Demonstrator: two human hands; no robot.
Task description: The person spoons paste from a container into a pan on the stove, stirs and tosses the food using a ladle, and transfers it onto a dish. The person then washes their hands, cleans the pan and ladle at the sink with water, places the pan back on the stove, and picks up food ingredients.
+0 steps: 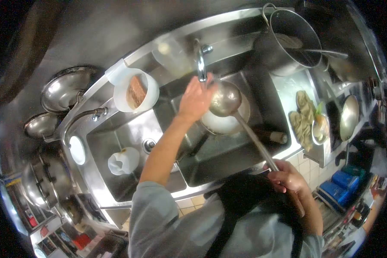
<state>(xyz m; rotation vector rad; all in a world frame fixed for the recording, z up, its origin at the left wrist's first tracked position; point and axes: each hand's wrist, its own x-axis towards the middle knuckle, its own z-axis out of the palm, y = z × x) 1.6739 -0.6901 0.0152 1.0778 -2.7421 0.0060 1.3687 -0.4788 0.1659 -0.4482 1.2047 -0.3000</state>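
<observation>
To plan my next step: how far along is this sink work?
Done, apparently: the ladle is at the faucet. In hand: the right hand grips its handle; the left hand is beside its scoop. Left, probably: finishing there and setting it down, since it is held over the pale bowl.

Grey sleeve (pixel 152 206), black apron (pixel 241 193), white container (pixel 148 92), blue boxes (pixel 337 187)

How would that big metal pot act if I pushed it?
The pot would probably feel heavy and stiff, because it looks wide, deep and metal. The long handle poking out past its rim might swing or slide if you bumped it.
</observation>
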